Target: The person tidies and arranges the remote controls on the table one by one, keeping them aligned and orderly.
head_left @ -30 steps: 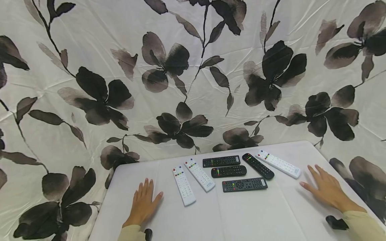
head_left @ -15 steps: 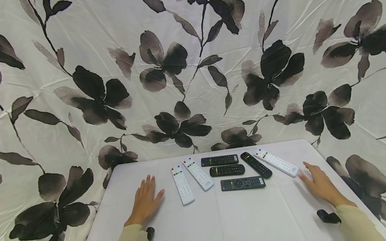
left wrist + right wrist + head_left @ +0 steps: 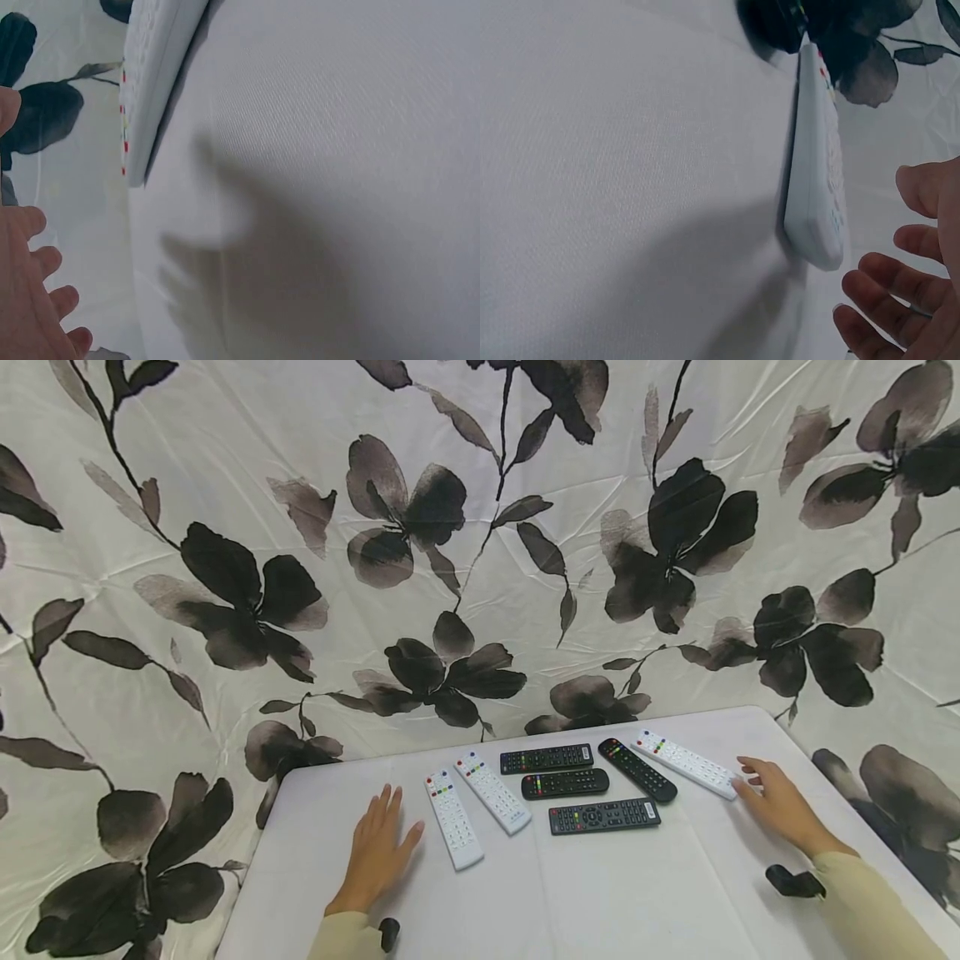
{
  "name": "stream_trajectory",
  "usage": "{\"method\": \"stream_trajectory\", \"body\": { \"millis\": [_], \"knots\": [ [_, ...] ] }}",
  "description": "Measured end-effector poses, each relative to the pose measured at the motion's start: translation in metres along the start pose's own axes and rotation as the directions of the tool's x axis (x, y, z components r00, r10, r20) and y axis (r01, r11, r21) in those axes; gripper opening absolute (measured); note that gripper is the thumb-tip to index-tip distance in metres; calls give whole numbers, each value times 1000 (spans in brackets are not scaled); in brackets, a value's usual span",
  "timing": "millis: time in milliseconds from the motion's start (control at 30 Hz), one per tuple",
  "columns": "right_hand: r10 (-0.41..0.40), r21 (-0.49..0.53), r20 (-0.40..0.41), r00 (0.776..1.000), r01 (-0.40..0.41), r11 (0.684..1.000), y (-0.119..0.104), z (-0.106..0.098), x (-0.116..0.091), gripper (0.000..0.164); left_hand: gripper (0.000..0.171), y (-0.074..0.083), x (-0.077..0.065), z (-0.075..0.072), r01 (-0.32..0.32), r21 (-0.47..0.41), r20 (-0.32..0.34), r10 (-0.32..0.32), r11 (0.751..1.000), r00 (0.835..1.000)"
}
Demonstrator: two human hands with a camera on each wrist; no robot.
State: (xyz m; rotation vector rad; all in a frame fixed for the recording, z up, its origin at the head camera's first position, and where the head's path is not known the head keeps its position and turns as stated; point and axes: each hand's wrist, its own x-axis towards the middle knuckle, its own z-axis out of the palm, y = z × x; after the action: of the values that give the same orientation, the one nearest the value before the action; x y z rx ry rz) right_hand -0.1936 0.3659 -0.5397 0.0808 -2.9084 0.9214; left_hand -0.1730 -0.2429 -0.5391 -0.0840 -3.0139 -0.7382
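My right hand [image 3: 777,802] is over the near end of the white remote control [image 3: 686,763] at the table's right, its fingers slightly bent. In the right wrist view a gap shows between the fingers [image 3: 885,292] and that white remote [image 3: 814,172], which lies flat on the cloth. My left hand [image 3: 375,847] hovers over the table left of the other two white remotes, fingers extended and thumb apart, holding nothing. Nearest to it is the leftmost white remote [image 3: 454,820], with a second white remote [image 3: 493,793] beside it. The left wrist view shows the hand's shadow on the cloth.
Several black remotes lie mid-table: one at the back [image 3: 546,759], one below it [image 3: 566,784], a slanted one [image 3: 637,771] and one in front [image 3: 604,817]. The white-covered table [image 3: 615,893] meets a floral cloth backdrop [image 3: 525,568] behind.
My right hand has moved left from the table's right side to the white remote's near end, its fingers bending. The left hand has shifted slightly right and forward. The remotes stay in place.
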Motion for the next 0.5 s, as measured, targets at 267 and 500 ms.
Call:
{"method": "stream_trajectory", "body": {
  "millis": [267,500],
  "knots": [
    [37,21,4,999,-37,999,-1,4,7,46,73,15,4,5,-47,-22,-25,47,999,999],
    [66,16,-2,998,-66,998,1,9,11,43,73,33,8,12,-83,-40,-35,81,996,996]
  ]
}}
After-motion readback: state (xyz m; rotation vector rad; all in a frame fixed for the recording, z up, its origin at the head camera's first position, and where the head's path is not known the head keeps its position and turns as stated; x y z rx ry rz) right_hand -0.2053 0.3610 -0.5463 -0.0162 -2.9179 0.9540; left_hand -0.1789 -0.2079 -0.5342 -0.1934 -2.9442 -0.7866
